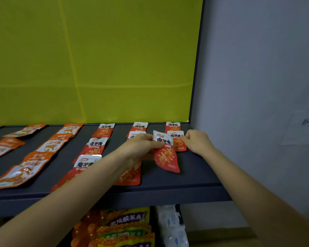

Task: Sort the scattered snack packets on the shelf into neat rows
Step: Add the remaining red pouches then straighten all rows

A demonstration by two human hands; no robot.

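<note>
Red-and-white snack packets lie in rows on a dark shelf [194,177]. My left hand [141,146] pinches one red packet [166,154] by its left edge, holding it tilted just above the shelf. My right hand [197,141] has curled fingers on the right edge of another red packet [178,142] lying in the rightmost column, below a packet at the back [173,127]. More red packets [96,146] sit in columns to the left. Orange packets [52,145] lie further left, some overlapping.
A yellow panel [114,59] backs the shelf and a grey wall [257,86] closes its right end. Below the shelf's front lip sit yellow-purple snack bags [127,220], orange bottles [82,229] and white packs [171,223].
</note>
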